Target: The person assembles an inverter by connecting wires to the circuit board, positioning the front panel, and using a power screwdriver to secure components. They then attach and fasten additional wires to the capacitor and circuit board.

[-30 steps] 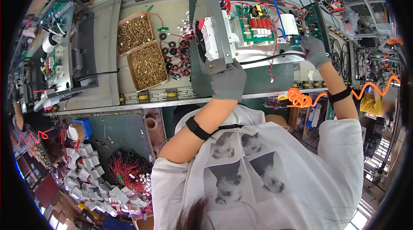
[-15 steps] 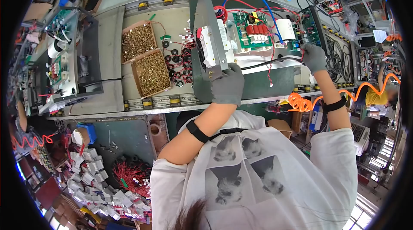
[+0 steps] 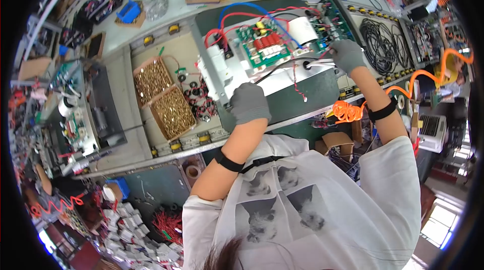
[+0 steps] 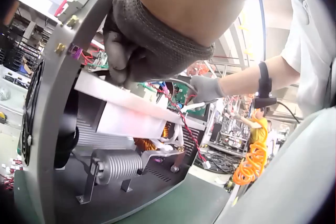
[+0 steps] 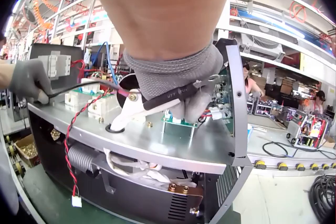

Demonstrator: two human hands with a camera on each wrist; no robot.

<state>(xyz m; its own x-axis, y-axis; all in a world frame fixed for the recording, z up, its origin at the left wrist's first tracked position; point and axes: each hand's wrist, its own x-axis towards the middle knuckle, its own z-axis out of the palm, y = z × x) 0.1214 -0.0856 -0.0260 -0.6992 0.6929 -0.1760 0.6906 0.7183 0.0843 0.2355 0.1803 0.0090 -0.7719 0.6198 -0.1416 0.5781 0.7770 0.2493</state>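
Electronics chassis (image 3: 282, 76) sits right in front of you, flat on a dark green mat (image 3: 322, 88) on the bench, with its insides showing. At the left end a grey metal panel (image 4: 48, 113) stands up tall. A shiny silver shelf (image 5: 173, 140) runs across the middle. On top sits a green circuit board (image 3: 247, 43) with a row of red blocks (image 3: 264, 43), and a fat white cylinder (image 3: 304, 29) is near it. A blue wire (image 3: 267, 12) and a red wire (image 3: 232, 14) make loops over the top. At the right end, another board (image 3: 339, 17) stands up. Under the shelf there is a grey ribbed tube (image 4: 118, 166). A red-and-black twisted wire (image 5: 67, 145) hangs down the front side, with a white plug (image 5: 76, 201) on its end. Your left hand (image 3: 249, 103) has its fingers curled tight by the grey panel and holds a black cable (image 5: 86, 84). Your right hand (image 3: 348, 55) bends its fingers down by a small green board (image 5: 179, 124); a white cable (image 5: 126, 112) with a black sleeve (image 5: 170, 97) crosses in front of it. I cannot tell if those fingertips pinch anything.
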